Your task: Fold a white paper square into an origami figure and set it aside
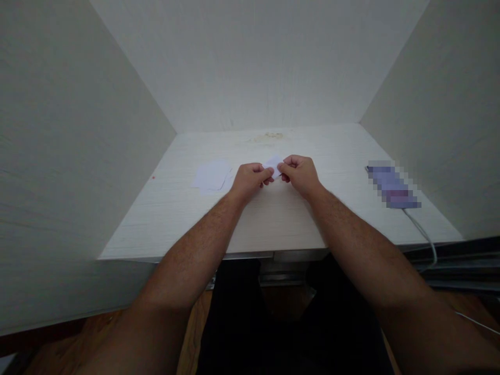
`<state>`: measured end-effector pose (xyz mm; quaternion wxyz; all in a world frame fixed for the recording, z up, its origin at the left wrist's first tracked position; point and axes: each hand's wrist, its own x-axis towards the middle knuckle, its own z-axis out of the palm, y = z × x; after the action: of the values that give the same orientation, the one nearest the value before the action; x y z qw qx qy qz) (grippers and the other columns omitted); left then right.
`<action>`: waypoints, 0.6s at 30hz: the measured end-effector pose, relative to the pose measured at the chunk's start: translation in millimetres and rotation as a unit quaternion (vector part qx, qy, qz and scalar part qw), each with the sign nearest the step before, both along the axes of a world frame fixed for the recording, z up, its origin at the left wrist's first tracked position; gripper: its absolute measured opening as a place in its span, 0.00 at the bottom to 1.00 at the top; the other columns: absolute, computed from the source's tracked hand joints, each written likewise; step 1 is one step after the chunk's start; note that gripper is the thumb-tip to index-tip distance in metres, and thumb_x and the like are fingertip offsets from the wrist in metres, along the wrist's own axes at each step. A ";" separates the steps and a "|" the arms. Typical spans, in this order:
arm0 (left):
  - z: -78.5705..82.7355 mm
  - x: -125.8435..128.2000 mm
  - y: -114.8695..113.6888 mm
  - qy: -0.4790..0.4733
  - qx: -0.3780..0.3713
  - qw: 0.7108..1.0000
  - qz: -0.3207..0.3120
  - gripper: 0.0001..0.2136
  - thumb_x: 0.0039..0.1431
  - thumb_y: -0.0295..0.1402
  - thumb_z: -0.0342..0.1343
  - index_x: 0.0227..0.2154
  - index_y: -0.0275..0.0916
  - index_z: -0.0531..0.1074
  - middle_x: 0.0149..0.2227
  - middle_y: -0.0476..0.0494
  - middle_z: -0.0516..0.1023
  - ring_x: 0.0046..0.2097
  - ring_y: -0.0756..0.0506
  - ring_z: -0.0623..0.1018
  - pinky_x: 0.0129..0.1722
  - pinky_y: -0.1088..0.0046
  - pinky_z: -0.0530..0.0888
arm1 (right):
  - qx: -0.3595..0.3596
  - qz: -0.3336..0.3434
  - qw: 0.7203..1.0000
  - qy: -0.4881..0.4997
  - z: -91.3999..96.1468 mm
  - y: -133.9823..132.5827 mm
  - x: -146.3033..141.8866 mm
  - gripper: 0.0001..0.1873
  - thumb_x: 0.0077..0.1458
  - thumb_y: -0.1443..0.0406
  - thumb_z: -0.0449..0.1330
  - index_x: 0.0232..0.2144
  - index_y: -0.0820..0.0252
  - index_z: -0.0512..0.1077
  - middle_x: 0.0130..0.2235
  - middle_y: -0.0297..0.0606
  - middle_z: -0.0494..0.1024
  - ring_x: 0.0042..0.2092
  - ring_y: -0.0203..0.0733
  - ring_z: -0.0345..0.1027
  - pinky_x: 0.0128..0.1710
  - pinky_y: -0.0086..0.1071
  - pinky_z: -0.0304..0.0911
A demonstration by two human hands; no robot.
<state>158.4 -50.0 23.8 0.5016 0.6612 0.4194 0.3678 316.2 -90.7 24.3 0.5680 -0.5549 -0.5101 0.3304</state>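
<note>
A small piece of white paper [275,162] is held up between my two hands, a little above the white desk [273,224]. My left hand [252,178] pinches its left side between thumb and fingers. At the opposite side, my right hand [299,173] grips it the same way. The fingers cover part of the paper, so its full outline is hidden. Several white paper sheets [213,175] lie overlapping on the desk to the left of my left hand.
To the right lies a blurred-out flat device [392,183] with a white cable [424,234] running over the desk's front edge. Walls close in the desk at left, back and right. A brownish stain [269,137] marks the desk near the back wall.
</note>
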 end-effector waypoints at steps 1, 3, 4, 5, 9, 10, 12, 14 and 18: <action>0.5 0.0 -0.3 0.001 0.000 1.000 -0.003 0.13 0.51 0.40 0.61 0.21 0.35 0.71 0.23 0.44 0.76 0.22 0.53 0.69 0.23 0.76 0.64 | 0.000 -0.001 1.000 0.001 -0.3 0.1 -0.1 0.09 0.48 0.62 0.63 0.22 0.61 0.70 0.17 0.31 0.70 0.19 0.31 0.61 0.19 0.25 0.55; 0.7 0.0 0.0 0.009 0.010 1.000 -0.007 0.13 0.51 0.39 0.61 0.21 0.35 0.71 0.23 0.45 0.76 0.23 0.53 0.69 0.24 0.76 0.65 | 0.002 -0.003 1.000 0.000 -0.9 0.2 -0.3 0.09 0.48 0.62 0.63 0.22 0.61 0.70 0.17 0.31 0.70 0.19 0.31 0.61 0.19 0.25 0.54; 0.6 -0.1 0.5 0.013 0.016 1.000 -0.008 0.12 0.51 0.39 0.60 0.21 0.35 0.71 0.23 0.45 0.76 0.23 0.53 0.70 0.25 0.76 0.65 | 0.003 -0.004 1.000 -0.001 -1.2 0.1 -0.4 0.09 0.48 0.62 0.63 0.22 0.61 0.69 0.17 0.31 0.70 0.19 0.31 0.61 0.19 0.26 0.54; 0.4 -0.3 1.0 0.017 0.023 1.000 -0.008 0.12 0.51 0.39 0.60 0.21 0.35 0.71 0.23 0.45 0.76 0.23 0.53 0.70 0.25 0.76 0.65 | 0.003 -0.005 1.000 -0.003 -1.3 0.0 -0.6 0.09 0.48 0.62 0.63 0.22 0.61 0.69 0.17 0.31 0.70 0.19 0.31 0.61 0.19 0.26 0.55; 0.9 -0.5 1.3 0.032 0.030 0.999 -0.008 0.13 0.51 0.40 0.60 0.21 0.35 0.72 0.21 0.46 0.75 0.22 0.54 0.68 0.24 0.76 0.64 | 0.002 -0.011 1.000 -0.007 -1.4 -0.3 -0.7 0.09 0.48 0.62 0.62 0.22 0.60 0.68 0.17 0.30 0.70 0.19 0.30 0.61 0.19 0.26 0.54; 1.6 -0.5 0.6 0.039 0.030 0.999 -0.008 0.14 0.51 0.41 0.60 0.20 0.35 0.72 0.21 0.46 0.75 0.21 0.54 0.67 0.23 0.76 0.63 | 0.003 -0.013 1.000 -0.006 -1.6 -0.1 -0.7 0.09 0.48 0.62 0.62 0.22 0.60 0.68 0.17 0.30 0.70 0.19 0.30 0.60 0.19 0.26 0.54; 3.8 -0.2 -1.6 0.053 0.027 0.998 -0.009 0.14 0.52 0.40 0.59 0.20 0.35 0.73 0.21 0.46 0.74 0.21 0.54 0.67 0.23 0.77 0.63 | 0.008 -0.015 1.000 -0.001 -2.2 0.5 -0.6 0.09 0.48 0.62 0.62 0.22 0.60 0.68 0.17 0.30 0.70 0.18 0.31 0.60 0.19 0.26 0.54; 6.3 0.1 -4.1 0.059 0.024 0.998 -0.010 0.13 0.52 0.40 0.59 0.20 0.35 0.73 0.21 0.46 0.74 0.21 0.54 0.67 0.23 0.77 0.62 | 0.012 -0.017 1.000 0.002 -3.0 1.3 -0.5 0.09 0.48 0.62 0.62 0.21 0.60 0.68 0.17 0.30 0.70 0.18 0.31 0.60 0.19 0.26 0.53; 10.1 -0.1 -6.8 0.064 0.020 0.998 -0.014 0.12 0.51 0.38 0.59 0.20 0.34 0.72 0.21 0.46 0.75 0.20 0.55 0.66 0.22 0.77 0.61 | 0.016 -0.017 1.000 0.000 -4.8 2.1 -0.1 0.09 0.48 0.63 0.63 0.22 0.60 0.69 0.17 0.31 0.71 0.18 0.31 0.60 0.19 0.26 0.53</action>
<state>158.3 -56.8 33.9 0.4656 0.6990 0.4344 0.3255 316.1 -88.6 19.5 0.5819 -0.5546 -0.5061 0.3126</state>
